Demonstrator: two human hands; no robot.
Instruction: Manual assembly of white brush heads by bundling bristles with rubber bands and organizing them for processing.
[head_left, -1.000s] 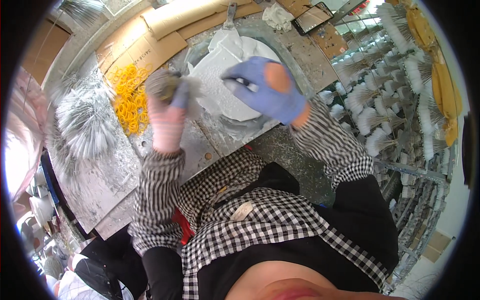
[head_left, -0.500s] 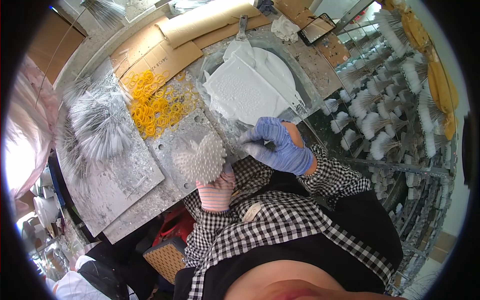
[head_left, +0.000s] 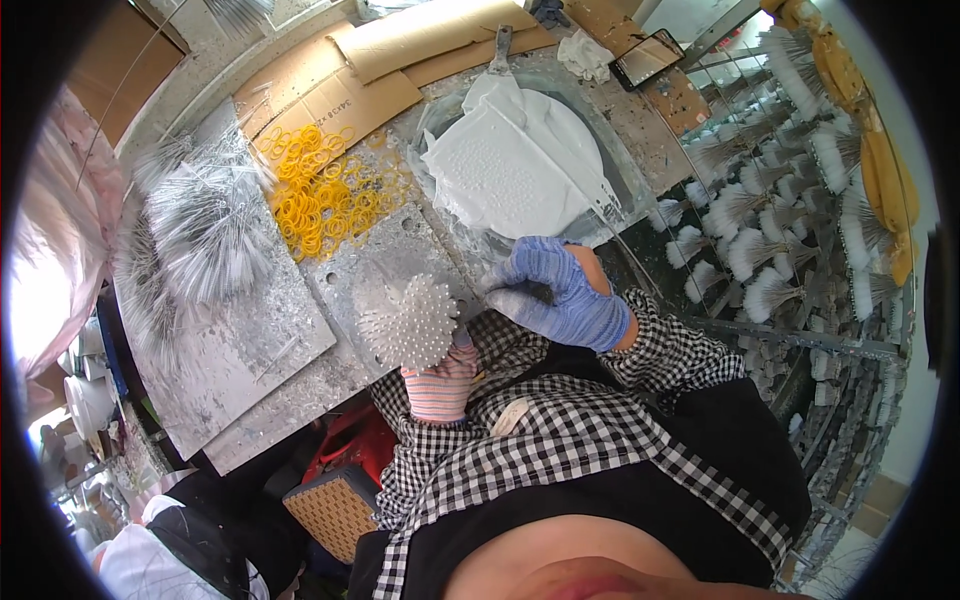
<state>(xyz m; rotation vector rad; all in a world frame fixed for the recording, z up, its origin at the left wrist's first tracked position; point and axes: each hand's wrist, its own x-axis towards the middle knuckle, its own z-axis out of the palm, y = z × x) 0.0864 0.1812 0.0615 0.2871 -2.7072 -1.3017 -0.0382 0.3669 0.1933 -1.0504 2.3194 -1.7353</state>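
My left hand point(head_left: 441, 386), in a pink-and-grey striped glove, is closed around the base of a bundle of thin rods point(head_left: 408, 322). The rods fan out into a dome, and each visible end carries a small pale bead. To its right, apart from the bundle, is my right hand point(head_left: 562, 292) in a blue knitted glove. Its thumb and forefinger curve into a ring with the tips together; anything between them is too small to make out. Beyond my hands, thick white paste point(head_left: 505, 165) is spread in a broad, shallow round dish, its surface dotted with dents.
Yellow rubber bands point(head_left: 305, 200) lie in a pile beside loose thin rods point(head_left: 205, 235) on the left. A scraper point(head_left: 501, 50) rests at the paste's far edge. Cardboard point(head_left: 335, 105) and a phone point(head_left: 648, 58) lie farther back. White-tipped bundles point(head_left: 745, 245) fill a rack at right.
The bundle in my left hand has turned so that more of its beaded ends face up. My right hand keeps its curled shape. The whole view has shifted slightly.
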